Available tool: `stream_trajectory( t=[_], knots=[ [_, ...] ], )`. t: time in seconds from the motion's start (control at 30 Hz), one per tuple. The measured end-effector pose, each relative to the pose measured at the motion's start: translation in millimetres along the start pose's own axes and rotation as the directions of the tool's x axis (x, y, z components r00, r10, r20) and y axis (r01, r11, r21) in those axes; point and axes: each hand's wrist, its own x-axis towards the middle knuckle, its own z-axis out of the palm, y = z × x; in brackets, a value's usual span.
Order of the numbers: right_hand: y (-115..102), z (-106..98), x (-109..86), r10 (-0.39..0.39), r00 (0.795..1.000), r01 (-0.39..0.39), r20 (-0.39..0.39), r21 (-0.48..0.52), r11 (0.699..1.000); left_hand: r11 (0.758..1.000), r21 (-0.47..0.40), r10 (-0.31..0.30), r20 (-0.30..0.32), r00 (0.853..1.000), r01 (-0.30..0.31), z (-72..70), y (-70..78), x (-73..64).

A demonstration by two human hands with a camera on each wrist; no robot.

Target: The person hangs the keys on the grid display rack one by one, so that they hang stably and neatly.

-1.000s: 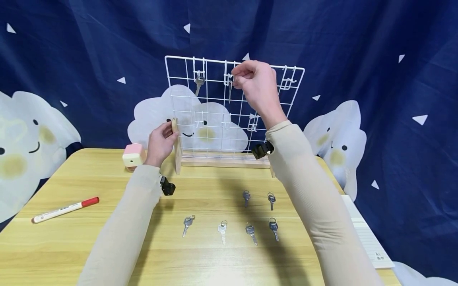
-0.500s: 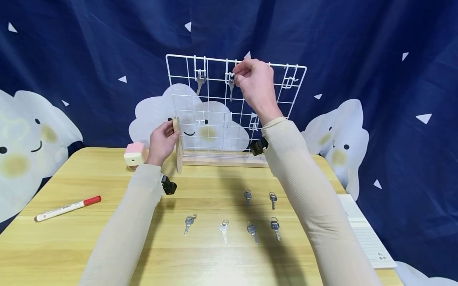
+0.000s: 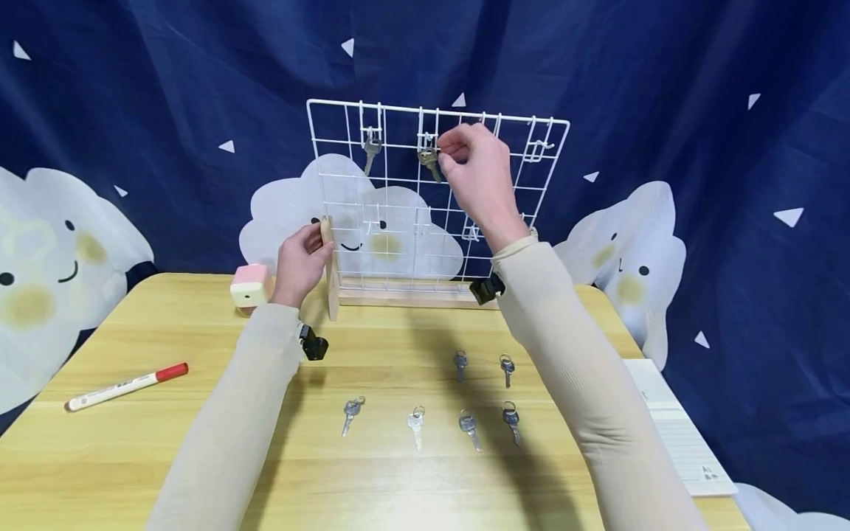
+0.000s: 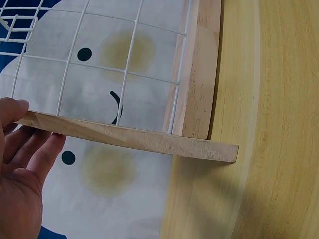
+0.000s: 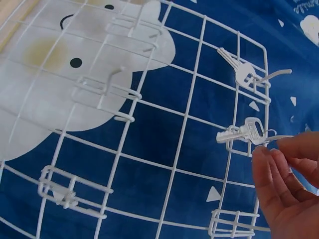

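A white wire grid rack stands in a wooden base at the back of the table. My left hand grips its left wooden post, thumb on one side and fingers on the other. My right hand is raised at the top row, thumb and forefinger parted beside a hook's tip. From that hook hangs a silver key by its small ring, right at the fingertips. Another key hangs on the hook to its left. Several ringed keys, among them a bright one, lie on the table.
Bare white hooks, such as one at the upper right, sit on the grid. A red-capped marker lies at left. A pink and cream sharpener-like box stands beside my left hand. A notepad lies at the right edge.
My right fingers have parted and drawn slightly right and down from the second hook. The key there has turned and hangs tilted to the right. My left hand stays on the post.
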Motion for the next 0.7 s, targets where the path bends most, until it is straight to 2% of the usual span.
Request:
stream_trajectory(
  t=[0.17, 0.27, 0.43, 0.7],
  knots=[
    [10.9, -5.9, -24.7, -0.074, 0.995, 0.077, 0.067, -0.058, 0.995, 1.0, 0.0, -0.003, -0.002, 1.0, 0.003, 0.5, -1.0, 0.4],
    [20.4, -10.3, -40.7, -0.08, 0.988, 0.089, 0.131, -0.065, 0.994, 1.0, -0.004, -0.001, 0.0, 1.0, 0.001, 1.1, -0.2, 0.2],
    [37.4, -14.4, -65.6, -0.059, 0.968, 0.073, 0.245, -0.05, 0.996, 1.0, 0.004, -0.001, 0.002, 1.0, 0.001, 1.3, 0.9, -0.9],
    [65.9, -12.5, -100.8, 0.004, 0.919, -0.008, 0.395, 0.009, 1.0, 1.0, 0.003, 0.002, -0.006, 1.0, -0.002, 1.4, 0.6, -1.3]
  ],
)
